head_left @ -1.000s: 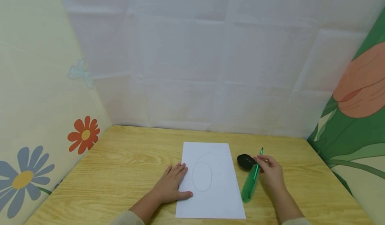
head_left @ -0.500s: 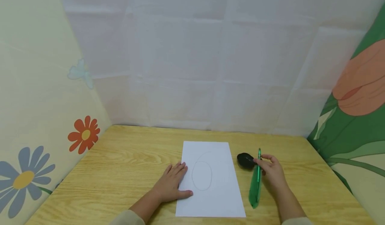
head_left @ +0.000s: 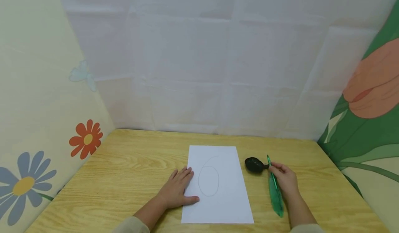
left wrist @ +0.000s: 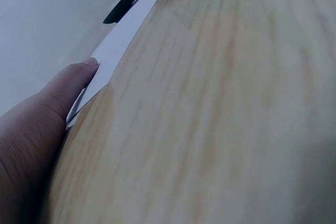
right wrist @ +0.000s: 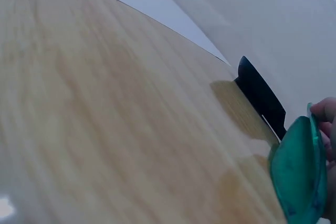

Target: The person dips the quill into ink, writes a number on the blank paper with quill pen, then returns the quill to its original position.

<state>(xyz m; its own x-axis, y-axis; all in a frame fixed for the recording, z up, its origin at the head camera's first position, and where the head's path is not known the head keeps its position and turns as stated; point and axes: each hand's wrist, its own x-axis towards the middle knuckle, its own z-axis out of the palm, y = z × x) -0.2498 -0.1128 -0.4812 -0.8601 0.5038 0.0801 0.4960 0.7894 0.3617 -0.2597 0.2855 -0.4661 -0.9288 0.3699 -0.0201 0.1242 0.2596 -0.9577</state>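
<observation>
My left hand (head_left: 176, 188) lies with spread fingers on the left edge of a white sheet of paper (head_left: 232, 205). On the sheet is a thin pencil-like outline of an oval with a curved tail, like a 6. In my right hand (head_left: 286, 180), thumb and fingers pinch a green pen (head_left: 275, 195) with a broad leaf- or feather-shaped end. Its tip points away from me and the broad end toward me. Just left of the tip sits a glossy black oval object (head_left: 254, 165) with a short stub; I cannot tell its kind. The right wrist view shows the green leaf-shaped end (right wrist: 294, 171) close up.
A wood-grain table (head_left: 137, 163) carries everything. A white cloth (head_left: 187, 70) hangs behind its far edge. Printed flower panels stand at the left (head_left: 40, 87) and right (head_left: 368, 136).
The pen's broad end has swung from left to right, toward my right wrist, and my right hand has shifted slightly right. My left hand stays on the sheet.
</observation>
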